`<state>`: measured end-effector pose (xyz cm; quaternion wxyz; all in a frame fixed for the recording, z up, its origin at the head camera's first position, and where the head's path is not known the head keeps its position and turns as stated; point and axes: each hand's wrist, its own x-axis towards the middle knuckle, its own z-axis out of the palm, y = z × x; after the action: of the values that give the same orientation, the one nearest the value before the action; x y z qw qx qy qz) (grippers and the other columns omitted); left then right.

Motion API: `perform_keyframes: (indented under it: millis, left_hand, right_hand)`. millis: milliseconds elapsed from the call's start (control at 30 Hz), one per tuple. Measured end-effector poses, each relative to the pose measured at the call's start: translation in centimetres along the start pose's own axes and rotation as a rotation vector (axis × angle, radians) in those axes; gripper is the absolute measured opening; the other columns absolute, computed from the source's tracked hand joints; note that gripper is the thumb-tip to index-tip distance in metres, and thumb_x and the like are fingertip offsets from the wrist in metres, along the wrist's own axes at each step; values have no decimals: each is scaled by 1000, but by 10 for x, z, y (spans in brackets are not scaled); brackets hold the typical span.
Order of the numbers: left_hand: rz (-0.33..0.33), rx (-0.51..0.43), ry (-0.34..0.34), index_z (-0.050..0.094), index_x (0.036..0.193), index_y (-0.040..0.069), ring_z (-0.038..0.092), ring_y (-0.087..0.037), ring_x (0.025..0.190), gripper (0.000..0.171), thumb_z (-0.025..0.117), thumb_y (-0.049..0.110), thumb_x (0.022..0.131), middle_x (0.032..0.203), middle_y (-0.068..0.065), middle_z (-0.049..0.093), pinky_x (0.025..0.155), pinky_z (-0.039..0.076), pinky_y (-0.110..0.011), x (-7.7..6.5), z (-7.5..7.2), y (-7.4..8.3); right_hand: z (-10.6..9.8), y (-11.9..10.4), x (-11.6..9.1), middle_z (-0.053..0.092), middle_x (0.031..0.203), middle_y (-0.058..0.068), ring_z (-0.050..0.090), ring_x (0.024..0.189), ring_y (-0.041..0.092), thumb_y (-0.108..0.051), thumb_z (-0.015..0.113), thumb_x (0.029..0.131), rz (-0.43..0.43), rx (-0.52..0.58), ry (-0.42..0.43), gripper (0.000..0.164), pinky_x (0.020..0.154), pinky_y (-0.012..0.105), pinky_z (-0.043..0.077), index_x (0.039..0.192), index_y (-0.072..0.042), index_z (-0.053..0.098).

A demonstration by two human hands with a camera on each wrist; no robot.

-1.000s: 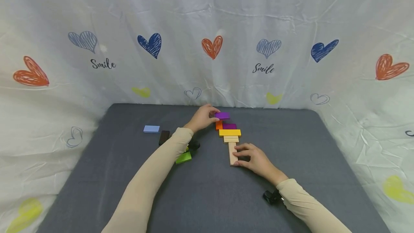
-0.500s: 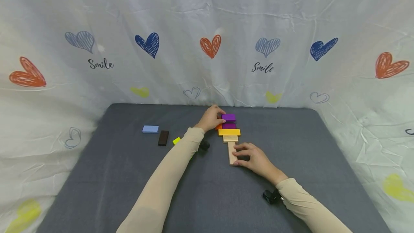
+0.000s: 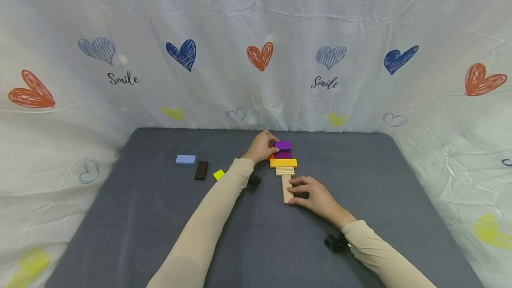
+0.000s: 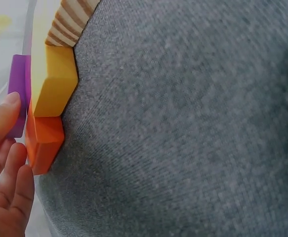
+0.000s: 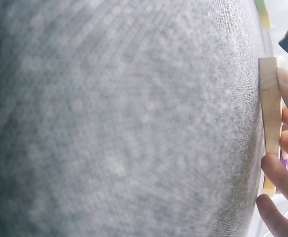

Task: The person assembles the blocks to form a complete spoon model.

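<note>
On my head view, the person's left hand (image 3: 260,146) is up by the far edge of the grey surface (image 3: 340,159), thumb and fingers clamped on the near-left end of a purple block (image 3: 283,146). Just nearer lies a second purple block (image 3: 283,155), with an orange block (image 3: 270,156) partly hidden at its left. Then, running away from the far edge: an amber block (image 3: 283,163), a striped block (image 3: 285,171), and a pale wooden block (image 3: 287,189) with the right hand (image 3: 314,195) at its right side, fingers apart. Toward the far-left corner I've got a light blue block (image 3: 186,159), a dark brown block (image 3: 202,170) and a bright yellow block (image 3: 218,175), its near end behind the sleeve (image 3: 210,217).

Over to the left wrist: thumb presses the purple block's face; whether it touches the surface, I can't tell. Orange and amber meet end to side.

Right wrist now: thumb touches one end of the pale block, the other fingers spread along it.
</note>
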<state>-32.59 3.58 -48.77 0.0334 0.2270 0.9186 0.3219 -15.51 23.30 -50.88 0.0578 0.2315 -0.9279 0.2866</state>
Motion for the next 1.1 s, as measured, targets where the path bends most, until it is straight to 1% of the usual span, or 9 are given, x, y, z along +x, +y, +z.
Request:
perform_keyframes:
  millis: [300, 567, 733, 967, 1100]
  left_hand:
    - [-6, 38, -8, 72, 119, 10, 61, -19, 96, 31, 73, 23, 91, 114, -7, 61, 86, 53, -31, 0, 1, 1]
    - [-17, 55, -20, 72, 120, 10, 61, -19, 96, 31, 72, 23, 91, 114, -7, 62, 87, 53, -31, 0, 2, 2]
    - [-35, 65, -44, 71, 121, 9, 60, -20, 98, 32, 71, 22, 92, 115, -8, 61, 90, 52, -33, 0, 0, 4]
    - [-21, 111, -64, 71, 121, 8, 59, -22, 102, 32, 70, 23, 93, 115, -9, 63, 94, 50, -35, 0, -1, 5]
    - [-21, 114, -76, 71, 121, 8, 60, -22, 105, 31, 69, 22, 94, 116, -9, 63, 96, 50, -35, 1, -1, 5]
  right_hand:
    - [-1, -1, 0, 67, 126, -6, 61, 116, 19, -36, 82, 77, 9, 5, -3, 40, 96, 45, 52, 114, -22, 76]
    - [-1, 0, 0, 66, 128, -8, 60, 119, 18, -38, 82, 78, 49, 8, -37, 40, 99, 44, 50, 115, -24, 76]
    - [0, 1, 1, 66, 127, -8, 60, 120, 17, -37, 82, 79, 55, 12, -43, 40, 100, 43, 50, 116, -24, 76]
    - [-1, 0, 1, 66, 127, -8, 60, 119, 17, -38, 81, 79, 58, 11, -43, 40, 100, 43, 50, 116, -24, 76]
    - [-1, 0, 1, 66, 127, -8, 60, 119, 17, -38, 82, 79, 61, 6, -44, 40, 100, 43, 51, 116, -24, 76]
